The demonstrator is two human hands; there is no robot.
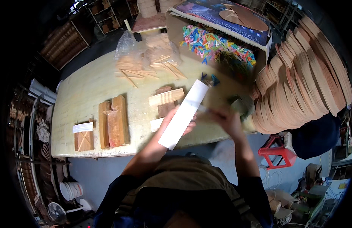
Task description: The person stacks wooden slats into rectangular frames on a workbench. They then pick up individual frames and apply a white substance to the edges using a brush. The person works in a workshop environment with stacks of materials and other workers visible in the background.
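Note:
A long white flat strip [185,112] is slanted over the middle of the table, gripped near its lower part by my left hand [172,119], whose fingers wrap behind it. My right hand [226,121] is just to the right of the strip, fingers drawn together and smeared by motion. A thin pale piece [202,108] shows between those fingers and the strip; its kind is unclear. Beyond the strip's far end lie a few blue clothespins [214,79]. Beside my left hand, pale slatted wood pieces [166,97] rest across a brown wooden block [163,89].
A carton [174,28] of colourful small clothespins [217,43] stands at the back. Curved wooden pieces [297,79] are stacked at right, near a dark green rounded object [242,105]. Thin sticks [145,66], a grooved wooden block [124,121] and a smaller block [83,141] lie left.

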